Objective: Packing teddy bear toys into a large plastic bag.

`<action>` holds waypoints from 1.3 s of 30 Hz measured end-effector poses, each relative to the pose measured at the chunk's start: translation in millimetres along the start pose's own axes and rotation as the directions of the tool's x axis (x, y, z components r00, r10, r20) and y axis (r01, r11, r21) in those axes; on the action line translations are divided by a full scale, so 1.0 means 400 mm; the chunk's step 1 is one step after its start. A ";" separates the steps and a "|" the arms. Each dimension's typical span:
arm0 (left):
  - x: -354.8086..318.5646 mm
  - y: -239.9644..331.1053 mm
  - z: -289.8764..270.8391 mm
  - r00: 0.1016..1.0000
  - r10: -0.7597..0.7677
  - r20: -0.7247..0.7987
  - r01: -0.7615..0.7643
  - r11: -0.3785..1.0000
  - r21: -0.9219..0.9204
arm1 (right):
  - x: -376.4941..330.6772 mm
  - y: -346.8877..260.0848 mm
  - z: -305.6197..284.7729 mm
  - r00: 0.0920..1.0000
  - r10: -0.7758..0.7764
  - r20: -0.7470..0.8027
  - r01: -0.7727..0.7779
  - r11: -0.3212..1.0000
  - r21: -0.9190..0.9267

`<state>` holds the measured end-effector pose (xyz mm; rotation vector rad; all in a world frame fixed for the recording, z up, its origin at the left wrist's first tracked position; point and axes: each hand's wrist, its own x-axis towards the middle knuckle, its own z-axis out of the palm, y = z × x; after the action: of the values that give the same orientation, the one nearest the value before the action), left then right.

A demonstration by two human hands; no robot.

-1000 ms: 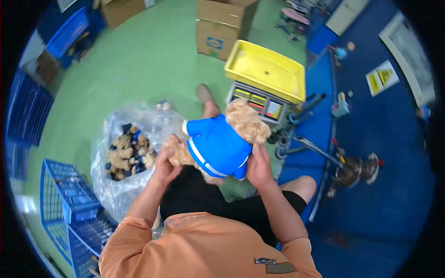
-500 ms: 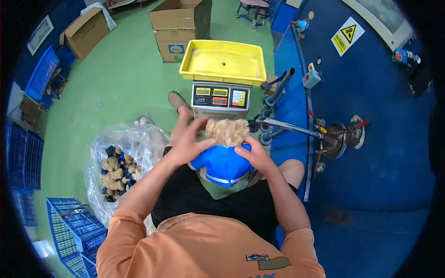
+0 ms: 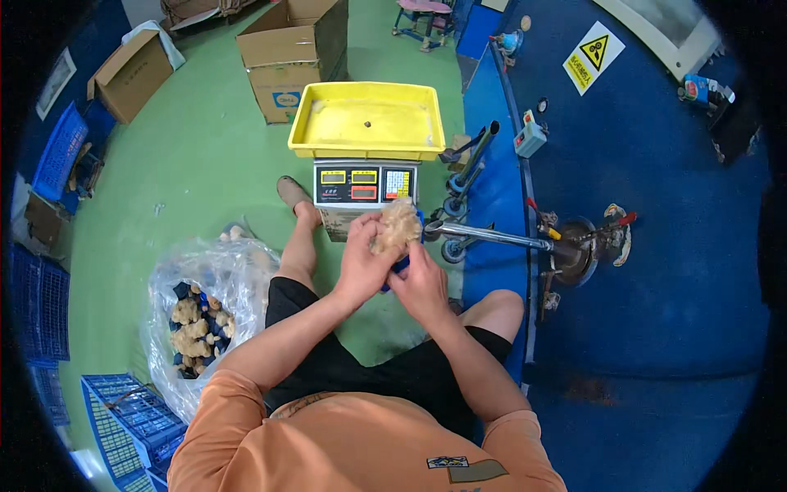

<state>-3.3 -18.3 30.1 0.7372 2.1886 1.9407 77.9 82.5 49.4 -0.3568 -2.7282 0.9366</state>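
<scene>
I hold a tan plush toy [image 3: 397,227] up in front of me, my left hand [image 3: 361,264] gripping its left side and my right hand [image 3: 420,283] cupped under its blue clothing for support, just near of the scale [image 3: 364,182] with its yellow tray [image 3: 366,120].

We see a tan plush toy [image 3: 398,225] with a blue part, a yellow tray [image 3: 366,121] on a grey scale [image 3: 365,187], and a green floor [image 3: 205,156] beside blue flooring [image 3: 656,271]. Our shirt [image 3: 361,447] is orange, our shorts [image 3: 393,373] black. The crates [image 3: 131,418] are blue, the boxes [image 3: 291,53] brown.
</scene>
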 end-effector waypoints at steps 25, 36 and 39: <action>0.079 0.044 0.100 0.848 -0.330 0.415 0.512 0.710 -0.483 | -0.020 0.278 -0.298 0.872 0.452 -0.188 -0.211 0.693 0.690; 0.049 0.093 0.183 0.854 -0.419 0.307 0.515 0.611 -0.601 | -0.021 0.362 -0.326 0.818 0.225 -0.530 -0.104 0.963 0.249; 0.070 0.058 0.145 0.922 -0.350 0.168 0.369 0.653 -0.662 | -0.015 0.322 -0.305 0.823 0.244 -0.514 -0.143 0.963 0.230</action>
<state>1.9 47.5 48.7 0.1715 1.2592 2.2328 139.4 248.7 61.8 -0.7500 -2.1011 0.9491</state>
